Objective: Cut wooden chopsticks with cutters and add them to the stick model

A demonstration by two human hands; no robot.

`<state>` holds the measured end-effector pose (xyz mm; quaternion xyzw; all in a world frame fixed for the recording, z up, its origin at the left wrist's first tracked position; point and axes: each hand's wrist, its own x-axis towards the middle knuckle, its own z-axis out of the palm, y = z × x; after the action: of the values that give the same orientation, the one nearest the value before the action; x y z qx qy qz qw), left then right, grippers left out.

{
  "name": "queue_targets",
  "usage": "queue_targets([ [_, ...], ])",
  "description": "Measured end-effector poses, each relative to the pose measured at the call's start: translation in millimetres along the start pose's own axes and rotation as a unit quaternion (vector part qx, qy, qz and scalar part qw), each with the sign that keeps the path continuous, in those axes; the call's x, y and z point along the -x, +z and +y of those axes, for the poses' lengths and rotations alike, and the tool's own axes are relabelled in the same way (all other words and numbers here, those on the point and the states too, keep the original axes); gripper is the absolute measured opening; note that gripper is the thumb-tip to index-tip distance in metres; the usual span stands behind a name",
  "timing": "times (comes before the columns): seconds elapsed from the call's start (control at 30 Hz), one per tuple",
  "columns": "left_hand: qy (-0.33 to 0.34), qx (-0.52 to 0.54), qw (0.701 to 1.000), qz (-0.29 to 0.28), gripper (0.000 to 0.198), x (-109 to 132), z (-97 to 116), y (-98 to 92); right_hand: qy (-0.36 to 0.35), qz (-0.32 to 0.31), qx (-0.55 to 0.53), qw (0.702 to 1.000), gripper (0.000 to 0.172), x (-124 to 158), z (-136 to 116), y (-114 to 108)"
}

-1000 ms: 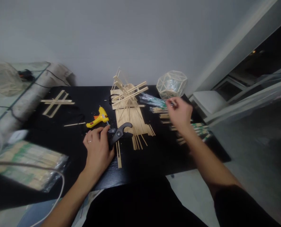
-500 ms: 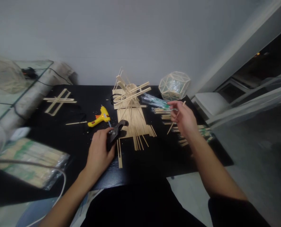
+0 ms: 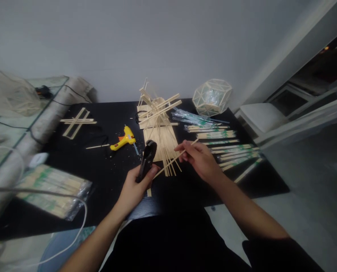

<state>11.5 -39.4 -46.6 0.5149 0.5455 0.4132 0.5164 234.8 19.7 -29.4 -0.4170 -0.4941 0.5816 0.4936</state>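
My left hand (image 3: 134, 187) is wrapped around a black hand cutter (image 3: 148, 158), its curved jaw pointing up and away from me. Between the fingers of my right hand (image 3: 204, 161) is a thin wooden stick (image 3: 172, 161), slanting down to the left. The stick's lower end reaches my left thumb; I cannot tell whether they touch. Just beyond both hands lies a flat panel of wooden sticks (image 3: 158, 135), with loose sticks fanned over its near edge. A structure of glued sticks (image 3: 159, 111) stands at the panel's far end.
A yellow glue gun (image 3: 125, 139) lies left of the panel. Wrapped chopsticks (image 3: 216, 135) are spread at the right, below a faceted stick bowl (image 3: 212, 97). A crossed stick frame (image 3: 77, 121) and a large chopstick pack (image 3: 53, 189) lie on the left. A white cable (image 3: 81, 223) crosses the near left.
My right hand has come left and toward me with the stick, close to my left hand. My left hand has turned the cutter more upright. The view has shifted slightly.
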Motion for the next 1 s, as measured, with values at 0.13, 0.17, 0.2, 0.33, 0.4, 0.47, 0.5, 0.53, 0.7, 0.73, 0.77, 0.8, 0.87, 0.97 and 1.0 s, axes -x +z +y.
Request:
queue_targets([
  [0.13,-0.002,0.137,0.989,0.053,0.030,-3,1,-3.3,0.016,0.032,-0.036,0.999,0.028,2,5,-3],
  [0.17,0.002,0.162,0.984,0.068,0.029,-4,2,-4.6,0.023,0.031,-0.044,0.998,0.026,3,7,-3],
  [0.2,0.009,0.179,0.980,0.083,0.029,-6,4,-5.9,0.031,0.026,-0.051,0.998,0.025,5,8,-4],
  [0.33,0.041,0.192,0.972,0.126,0.026,-10,12,-11.9,0.062,-0.014,-0.032,0.997,0.025,8,17,-10],
  [0.4,0.060,0.168,0.973,0.144,0.023,-12,15,-16.6,0.060,-0.040,0.035,0.997,0.025,6,22,-15],
  [0.47,0.079,0.128,0.975,0.164,0.021,-13,17,-23.0,0.027,-0.039,0.142,0.989,0.024,0,26,-19],
  [0.5,0.089,0.108,0.975,0.175,0.020,-14,18,-26.6,0.003,-0.026,0.207,0.978,0.023,-3,27,-20],
  [0.53,0.099,0.091,0.974,0.185,0.020,-16,18,-30.4,-0.020,-0.011,0.273,0.962,0.022,-7,28,-20],
  [0.7,0.118,0.062,0.967,0.218,0.020,-19,20,-46.3,-0.030,-0.038,0.500,0.865,0.022,-21,28,-8],
  [0.73,0.118,0.065,0.966,0.221,0.020,-19,21,-48.5,-0.022,-0.055,0.523,0.850,0.022,-22,28,-5],
  [0.77,0.119,0.071,0.965,0.223,0.020,-19,21,-50.4,-0.014,-0.070,0.542,0.837,0.022,-24,28,-2],
  [0.8,0.120,0.078,0.964,0.224,0.020,-19,22,-52.0,-0.006,-0.082,0.555,0.827,0.022,-25,27,0],
  [0.87,0.120,0.096,0.963,0.224,0.020,-19,22,-54.5,0.005,-0.096,0.565,0.819,0.024,-27,26,2],
  [0.97,0.120,0.116,0.959,0.229,0.022,-18,23,-57.6,0.015,-0.093,0.538,0.837,0.032,-27,22,0],
  [1.0,0.121,0.115,0.958,0.235,0.022,-18,23,-58.7,0.015,-0.090,0.520,0.849,0.034,-27,19,-1],
])
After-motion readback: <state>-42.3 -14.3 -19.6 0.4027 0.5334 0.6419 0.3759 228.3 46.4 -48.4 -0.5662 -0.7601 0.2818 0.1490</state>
